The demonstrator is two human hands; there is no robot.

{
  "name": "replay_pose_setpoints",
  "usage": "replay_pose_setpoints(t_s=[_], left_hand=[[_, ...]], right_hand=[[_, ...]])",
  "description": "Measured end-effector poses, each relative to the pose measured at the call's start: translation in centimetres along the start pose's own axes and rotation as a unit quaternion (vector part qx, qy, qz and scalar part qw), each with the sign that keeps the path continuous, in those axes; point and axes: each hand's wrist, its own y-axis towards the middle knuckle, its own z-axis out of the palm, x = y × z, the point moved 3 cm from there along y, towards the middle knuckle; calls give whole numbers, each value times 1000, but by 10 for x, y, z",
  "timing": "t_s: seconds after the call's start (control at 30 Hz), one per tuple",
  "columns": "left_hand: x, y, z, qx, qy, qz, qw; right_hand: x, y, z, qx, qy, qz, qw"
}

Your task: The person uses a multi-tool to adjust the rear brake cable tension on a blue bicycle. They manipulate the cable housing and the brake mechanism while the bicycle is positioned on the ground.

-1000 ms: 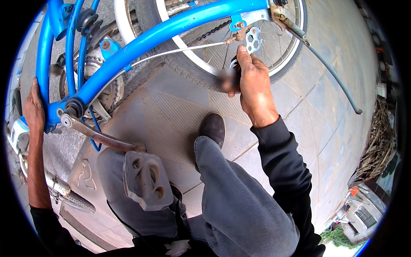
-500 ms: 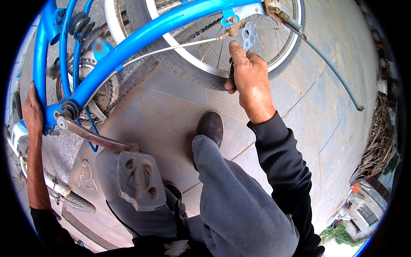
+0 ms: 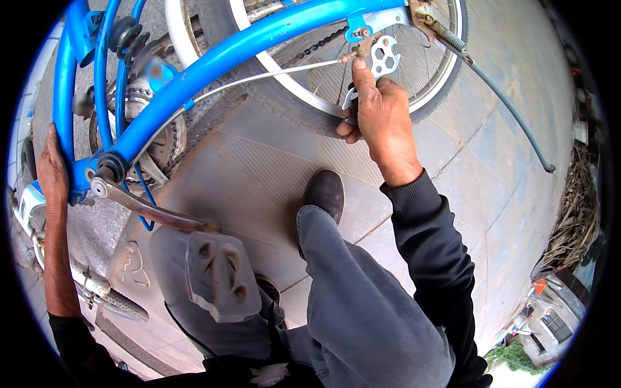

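A blue bicycle frame (image 3: pixel 213 63) stretches across the upper left. My left hand (image 3: pixel 53 169) is closed around its tube at the far left, some fingers hidden behind it. In my right hand (image 3: pixel 383 116) is a flat silver multi-hole spanner (image 3: pixel 386 56), its hexagonal holes showing above the knuckles and another end poking out below the thumb. My thumb tip lies close to the rusty cable fitting (image 3: pixel 349 55) by the rear wheel (image 3: pixel 304 107); whether it touches cannot be made out. A white cable (image 3: pixel 259 77) runs into that fitting.
A crank arm (image 3: pixel 158 210) with a grey pedal (image 3: pixel 223 278) juts over my leg. The kickstand (image 3: pixel 511 113) and its spring (image 3: pixel 443 32) extend right of the wheel. Dry sticks (image 3: pixel 572 213) lie at the right edge. Another bicycle's wheel (image 3: pixel 123 304) shows at lower left.
The spanner has turned in my right hand: its face looks brighter, and its other end now shows beside the fingers. The whole view has shifted slightly. My left hand stays on the frame.
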Motion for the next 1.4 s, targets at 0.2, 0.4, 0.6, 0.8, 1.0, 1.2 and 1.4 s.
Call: replay_pose_setpoints(t_s=[0.2, 0.4, 0.6, 0.8, 1.0, 1.2, 1.4], left_hand=[[-1, 1, 2, 3, 0, -8, 1000], [5, 3, 3, 25, 6, -33, 999], [-12, -5, 0, -69, -30, 21, 997], [-10, -3, -1, -30, -25, -9, 999], [-7, -3, 2, -12, -11, -12, 1000], [6, 1, 8, -6, 3, 0, 1000], [8, 2, 13, -26, 63, 56, 996]], right_hand=[[11, -6, 0, 18, 47, 34, 998], [11, -7, 0, 6, 27, 34, 999], [7, -6, 5, -42, -21, 11, 999], [-10, 2, 2, -192, -213, -172, 942], [-2, -8, 1, -243, -309, -191, 900], [-8, -5, 4, -179, -225, -111, 951], [-11, -10, 8, -191, -252, -160, 935]])
